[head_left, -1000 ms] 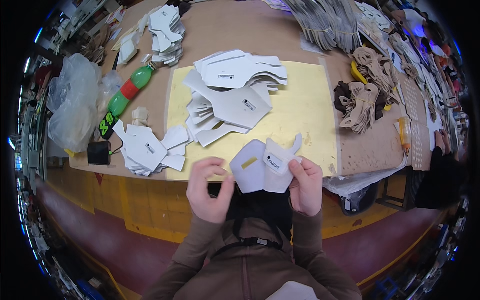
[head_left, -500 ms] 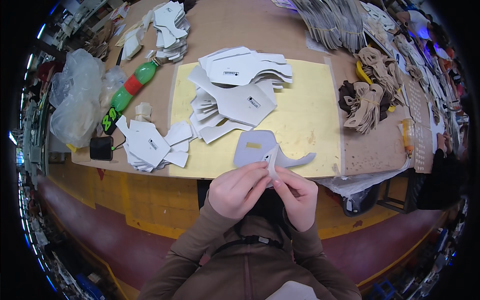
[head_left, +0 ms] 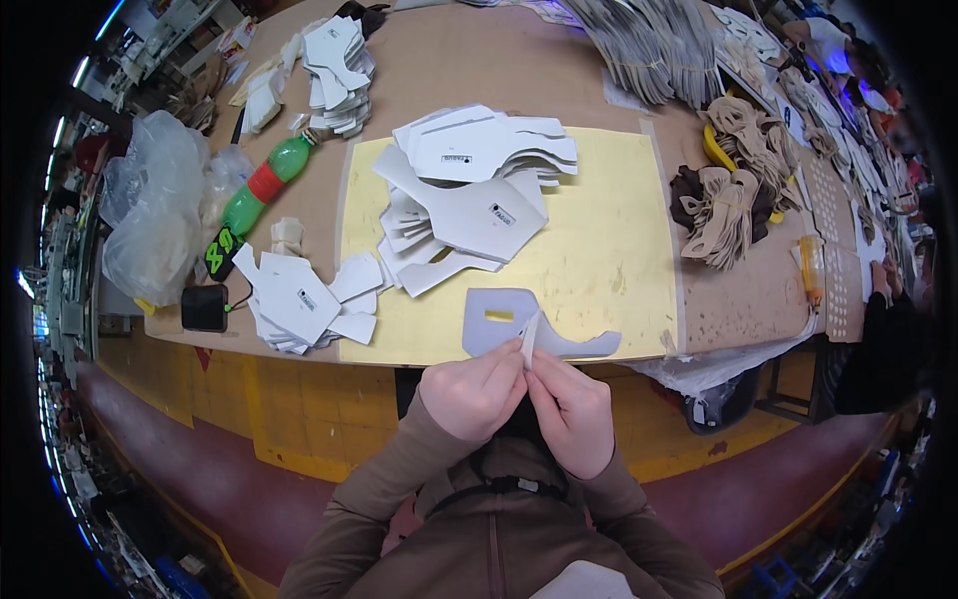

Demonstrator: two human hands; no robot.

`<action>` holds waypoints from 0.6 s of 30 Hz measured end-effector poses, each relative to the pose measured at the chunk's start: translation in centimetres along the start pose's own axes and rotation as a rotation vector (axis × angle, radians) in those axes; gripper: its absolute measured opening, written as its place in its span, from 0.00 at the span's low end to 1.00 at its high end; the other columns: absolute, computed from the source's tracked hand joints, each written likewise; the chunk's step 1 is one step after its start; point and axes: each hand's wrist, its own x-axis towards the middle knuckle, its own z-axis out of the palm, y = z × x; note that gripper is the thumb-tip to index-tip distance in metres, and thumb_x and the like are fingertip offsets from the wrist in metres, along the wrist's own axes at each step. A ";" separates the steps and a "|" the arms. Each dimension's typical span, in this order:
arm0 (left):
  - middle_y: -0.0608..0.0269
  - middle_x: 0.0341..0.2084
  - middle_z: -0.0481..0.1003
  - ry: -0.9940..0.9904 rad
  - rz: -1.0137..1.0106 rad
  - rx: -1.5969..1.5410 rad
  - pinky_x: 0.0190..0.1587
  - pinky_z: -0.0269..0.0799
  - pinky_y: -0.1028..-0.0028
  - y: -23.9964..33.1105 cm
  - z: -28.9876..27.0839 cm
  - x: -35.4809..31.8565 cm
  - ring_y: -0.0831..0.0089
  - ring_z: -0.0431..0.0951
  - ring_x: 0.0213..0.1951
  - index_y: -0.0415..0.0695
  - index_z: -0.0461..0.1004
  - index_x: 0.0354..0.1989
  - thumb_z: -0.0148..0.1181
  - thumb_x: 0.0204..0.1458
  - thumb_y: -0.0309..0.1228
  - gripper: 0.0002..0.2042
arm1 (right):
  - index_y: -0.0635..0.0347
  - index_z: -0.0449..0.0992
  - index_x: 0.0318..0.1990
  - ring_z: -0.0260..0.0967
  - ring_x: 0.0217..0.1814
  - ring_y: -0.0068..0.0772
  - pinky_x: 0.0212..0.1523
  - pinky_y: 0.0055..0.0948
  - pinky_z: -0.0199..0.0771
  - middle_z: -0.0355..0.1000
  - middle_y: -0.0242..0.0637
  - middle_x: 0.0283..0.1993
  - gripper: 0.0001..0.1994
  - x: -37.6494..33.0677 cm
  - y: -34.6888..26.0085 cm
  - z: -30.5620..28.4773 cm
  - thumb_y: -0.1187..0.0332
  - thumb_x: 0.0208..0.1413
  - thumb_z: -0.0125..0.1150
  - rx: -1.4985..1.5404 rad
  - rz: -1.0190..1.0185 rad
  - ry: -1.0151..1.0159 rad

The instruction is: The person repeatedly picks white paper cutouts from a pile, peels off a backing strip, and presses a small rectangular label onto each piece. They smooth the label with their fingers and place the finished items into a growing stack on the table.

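Observation:
Just at the table's near edge, my left hand and my right hand meet with fingertips closed on a small white piece. It stands up between them, seen nearly edge-on, and looks folded or bent. The fingers hide its lower part. Right behind it lies a flat grey cut piece with a rectangular hole and a curved tail to the right. A fanned pile of white cut pieces, with small printed marks, rests farther back on the yellow sheet.
Left of the sheet are another white pile, a black phone, a green bottle and clear plastic bags. Beige bundles and a small orange bottle sit at right. Banded grey strips lie at the back.
The grey piece lies nearer the table's front edge and has turned slightly. The white piece has moved a little left with both hands and shows narrower. Both hands still hold it.

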 end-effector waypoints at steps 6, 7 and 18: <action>0.54 0.39 0.83 0.079 0.012 -0.003 0.25 0.77 0.71 -0.3 1.3 -0.5 0.67 0.80 0.22 0.38 0.76 0.35 0.67 0.49 0.26 0.08 | 0.74 0.78 0.47 0.80 0.45 0.53 0.44 0.34 0.80 0.78 0.56 0.46 0.10 0.0 0.1 -0.2 0.79 0.60 0.60 0.103 0.100 -0.026; 0.54 0.39 0.83 0.103 0.002 -0.026 0.25 0.77 0.71 -0.4 1.5 -0.4 0.67 0.80 0.22 0.38 0.76 0.35 0.68 0.48 0.26 0.08 | 0.74 0.78 0.47 0.81 0.45 0.52 0.45 0.34 0.80 0.79 0.56 0.46 0.10 0.1 0.1 -0.3 0.79 0.60 0.60 0.121 0.117 -0.032; 0.44 0.41 0.82 0.208 -0.494 -0.634 0.38 0.82 0.72 -0.9 2.7 -0.9 0.69 0.85 0.35 0.32 0.75 0.35 0.64 0.53 0.21 0.06 | 0.74 0.79 0.50 0.79 0.40 0.30 0.43 0.24 0.76 0.82 0.46 0.43 0.11 0.4 0.8 -0.1 0.77 0.63 0.58 0.346 0.195 -0.045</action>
